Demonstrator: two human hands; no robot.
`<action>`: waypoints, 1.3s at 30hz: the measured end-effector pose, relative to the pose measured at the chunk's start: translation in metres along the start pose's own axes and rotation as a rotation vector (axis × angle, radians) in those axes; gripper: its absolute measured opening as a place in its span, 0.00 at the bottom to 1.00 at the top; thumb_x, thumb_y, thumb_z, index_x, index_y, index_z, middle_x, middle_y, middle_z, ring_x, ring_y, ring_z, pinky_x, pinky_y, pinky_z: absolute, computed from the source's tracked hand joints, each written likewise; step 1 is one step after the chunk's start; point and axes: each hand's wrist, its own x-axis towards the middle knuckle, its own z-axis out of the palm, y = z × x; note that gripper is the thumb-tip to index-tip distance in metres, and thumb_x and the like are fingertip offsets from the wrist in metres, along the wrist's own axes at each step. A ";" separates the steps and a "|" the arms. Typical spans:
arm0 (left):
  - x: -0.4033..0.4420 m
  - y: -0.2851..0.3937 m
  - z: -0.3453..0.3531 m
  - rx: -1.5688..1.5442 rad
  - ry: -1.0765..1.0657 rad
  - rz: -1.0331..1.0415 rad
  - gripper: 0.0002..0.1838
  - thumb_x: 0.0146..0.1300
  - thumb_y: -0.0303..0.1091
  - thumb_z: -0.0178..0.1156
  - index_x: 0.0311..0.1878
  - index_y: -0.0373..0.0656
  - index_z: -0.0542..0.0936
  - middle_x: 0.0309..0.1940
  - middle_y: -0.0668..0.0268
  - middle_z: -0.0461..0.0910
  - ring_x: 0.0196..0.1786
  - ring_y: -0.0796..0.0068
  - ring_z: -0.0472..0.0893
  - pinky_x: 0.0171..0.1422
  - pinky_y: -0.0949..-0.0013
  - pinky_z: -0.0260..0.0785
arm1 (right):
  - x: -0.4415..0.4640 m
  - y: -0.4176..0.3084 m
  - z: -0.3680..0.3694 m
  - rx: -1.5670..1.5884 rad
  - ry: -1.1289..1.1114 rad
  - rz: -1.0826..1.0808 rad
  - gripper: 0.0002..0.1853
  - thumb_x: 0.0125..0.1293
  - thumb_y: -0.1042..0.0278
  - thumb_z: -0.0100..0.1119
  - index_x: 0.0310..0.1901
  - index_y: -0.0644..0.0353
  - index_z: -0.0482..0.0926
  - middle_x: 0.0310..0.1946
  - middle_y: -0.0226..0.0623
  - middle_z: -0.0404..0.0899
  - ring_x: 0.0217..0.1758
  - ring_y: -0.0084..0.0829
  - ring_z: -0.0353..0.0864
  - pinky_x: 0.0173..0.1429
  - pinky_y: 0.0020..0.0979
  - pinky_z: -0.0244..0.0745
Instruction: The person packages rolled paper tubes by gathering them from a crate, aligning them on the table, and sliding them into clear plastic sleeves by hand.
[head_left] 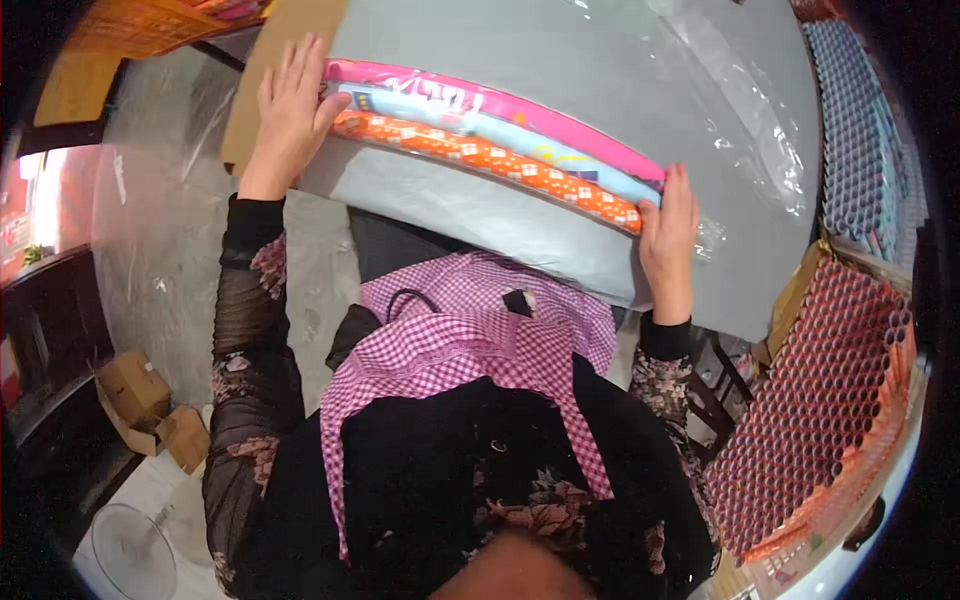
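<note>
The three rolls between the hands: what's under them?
Grey tabletop shows beyond the pink roll; a glossy grey surface shows on the orange roll's near side. Whatever lies directly beneath the rolls is covered.

Close head-worn view, forward-down over the hands (290, 115)

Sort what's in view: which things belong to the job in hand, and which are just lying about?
Likely the job:
pink roll, light-blue roll and orange roll, between left hand and right hand
grey tabletop beneath

Likely lying about:
cardboard boxes, lower left
stacked reddish tubes, right, untouched; possibly stock
</note>
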 end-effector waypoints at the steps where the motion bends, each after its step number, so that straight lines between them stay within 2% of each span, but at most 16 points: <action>1: 0.000 -0.005 0.005 0.004 -0.011 -0.036 0.39 0.70 0.54 0.52 0.76 0.43 0.57 0.78 0.57 0.54 0.80 0.55 0.50 0.81 0.46 0.37 | 0.002 0.003 0.003 0.015 0.010 0.018 0.31 0.70 0.66 0.54 0.71 0.69 0.60 0.73 0.55 0.59 0.74 0.54 0.60 0.76 0.47 0.53; 3: -0.005 -0.019 -0.006 0.043 0.001 -0.062 0.39 0.70 0.55 0.51 0.76 0.42 0.57 0.77 0.57 0.55 0.80 0.55 0.50 0.81 0.46 0.37 | 0.006 -0.003 0.015 0.053 0.056 0.024 0.30 0.70 0.66 0.53 0.70 0.70 0.61 0.71 0.57 0.61 0.73 0.55 0.61 0.74 0.48 0.55; 5: -0.004 0.001 -0.002 0.170 -0.100 -0.031 0.39 0.70 0.56 0.50 0.75 0.40 0.58 0.77 0.57 0.56 0.80 0.55 0.51 0.81 0.46 0.37 | 0.005 0.004 0.013 0.075 0.083 0.006 0.29 0.70 0.67 0.52 0.70 0.70 0.61 0.71 0.59 0.60 0.72 0.56 0.62 0.73 0.47 0.57; 9: -0.002 0.019 -0.002 0.236 -0.136 -0.030 0.39 0.70 0.57 0.49 0.75 0.38 0.59 0.77 0.56 0.57 0.80 0.57 0.52 0.80 0.46 0.38 | 0.002 0.004 0.018 0.151 0.088 0.014 0.29 0.70 0.69 0.51 0.69 0.72 0.60 0.71 0.62 0.59 0.73 0.57 0.61 0.74 0.47 0.57; 12: 0.006 0.046 -0.002 0.170 -0.137 0.014 0.39 0.69 0.58 0.50 0.73 0.37 0.61 0.76 0.55 0.58 0.79 0.57 0.55 0.80 0.47 0.41 | 0.007 0.003 0.019 0.172 0.067 0.045 0.27 0.72 0.70 0.45 0.70 0.74 0.59 0.73 0.61 0.56 0.76 0.54 0.57 0.77 0.43 0.53; 15: 0.014 0.075 0.012 0.091 -0.108 0.063 0.40 0.67 0.58 0.52 0.71 0.35 0.64 0.74 0.54 0.61 0.78 0.56 0.56 0.79 0.48 0.45 | 0.011 0.000 0.019 0.171 0.101 0.035 0.27 0.70 0.70 0.49 0.68 0.74 0.61 0.71 0.63 0.58 0.74 0.57 0.60 0.75 0.46 0.55; 17: 0.020 0.094 0.019 0.078 -0.077 0.094 0.40 0.66 0.58 0.53 0.70 0.35 0.65 0.73 0.53 0.62 0.78 0.55 0.58 0.79 0.48 0.47 | 0.013 -0.001 0.019 0.211 0.098 0.032 0.27 0.71 0.70 0.49 0.68 0.74 0.62 0.71 0.63 0.59 0.74 0.58 0.60 0.76 0.45 0.56; 19: 0.025 0.117 0.022 -0.082 -0.077 0.173 0.40 0.62 0.58 0.55 0.67 0.33 0.69 0.70 0.50 0.67 0.76 0.51 0.60 0.78 0.47 0.49 | 0.013 0.002 0.023 0.182 0.119 0.012 0.27 0.71 0.70 0.48 0.68 0.75 0.61 0.71 0.63 0.59 0.73 0.58 0.60 0.76 0.45 0.56; 26: 0.049 0.210 0.050 -0.224 0.057 0.407 0.36 0.61 0.57 0.57 0.59 0.31 0.75 0.63 0.50 0.72 0.71 0.48 0.65 0.74 0.46 0.54 | 0.019 0.006 0.032 0.161 0.067 0.050 0.28 0.72 0.68 0.46 0.69 0.75 0.60 0.71 0.64 0.57 0.75 0.58 0.57 0.77 0.46 0.52; 28: 0.054 0.234 0.051 -0.311 -0.004 0.499 0.42 0.61 0.59 0.59 0.68 0.33 0.67 0.66 0.48 0.70 0.71 0.51 0.65 0.76 0.48 0.54 | 0.021 0.009 0.034 0.148 0.071 0.058 0.28 0.72 0.68 0.46 0.68 0.75 0.60 0.71 0.64 0.58 0.75 0.58 0.57 0.77 0.46 0.53; 29: 0.057 0.240 0.052 -0.321 -0.002 0.508 0.42 0.61 0.59 0.59 0.68 0.33 0.67 0.66 0.48 0.70 0.71 0.51 0.65 0.76 0.48 0.54 | 0.021 0.011 0.036 0.140 0.070 0.065 0.28 0.71 0.67 0.47 0.68 0.75 0.61 0.71 0.64 0.58 0.75 0.58 0.57 0.77 0.46 0.53; 31: 0.065 0.250 0.042 -0.813 -0.157 0.579 0.43 0.62 0.59 0.59 0.69 0.33 0.66 0.67 0.47 0.68 0.73 0.50 0.63 0.76 0.45 0.52 | 0.018 0.010 0.037 0.125 0.144 -0.001 0.28 0.71 0.67 0.49 0.68 0.75 0.62 0.70 0.64 0.59 0.74 0.58 0.58 0.76 0.47 0.54; 32: 0.065 0.241 0.038 -0.861 -0.188 0.541 0.43 0.63 0.58 0.60 0.70 0.34 0.64 0.71 0.46 0.64 0.75 0.50 0.60 0.78 0.45 0.48 | 0.019 0.011 0.038 0.134 0.139 0.005 0.28 0.71 0.67 0.49 0.67 0.75 0.63 0.70 0.64 0.60 0.74 0.58 0.59 0.76 0.47 0.55; 35: 0.065 0.186 0.029 -0.503 -0.167 0.424 0.45 0.62 0.57 0.61 0.73 0.35 0.60 0.75 0.45 0.57 0.77 0.47 0.56 0.79 0.45 0.45 | 0.022 0.008 0.035 0.132 0.134 0.082 0.28 0.71 0.66 0.50 0.68 0.74 0.63 0.70 0.62 0.60 0.73 0.58 0.60 0.75 0.47 0.56; 37: 0.056 0.138 0.021 -0.254 -0.119 0.393 0.49 0.59 0.60 0.63 0.74 0.35 0.58 0.76 0.46 0.55 0.77 0.42 0.54 0.79 0.42 0.43 | 0.020 0.008 0.033 0.106 0.122 0.035 0.28 0.73 0.65 0.46 0.70 0.72 0.60 0.72 0.59 0.59 0.74 0.57 0.59 0.76 0.45 0.55; 39: 0.043 0.107 0.005 -0.016 -0.228 0.306 0.53 0.56 0.64 0.63 0.74 0.35 0.58 0.74 0.46 0.58 0.77 0.40 0.54 0.77 0.41 0.45 | 0.012 0.009 0.033 0.106 0.165 0.077 0.29 0.71 0.64 0.50 0.69 0.71 0.61 0.72 0.58 0.59 0.74 0.56 0.58 0.76 0.46 0.56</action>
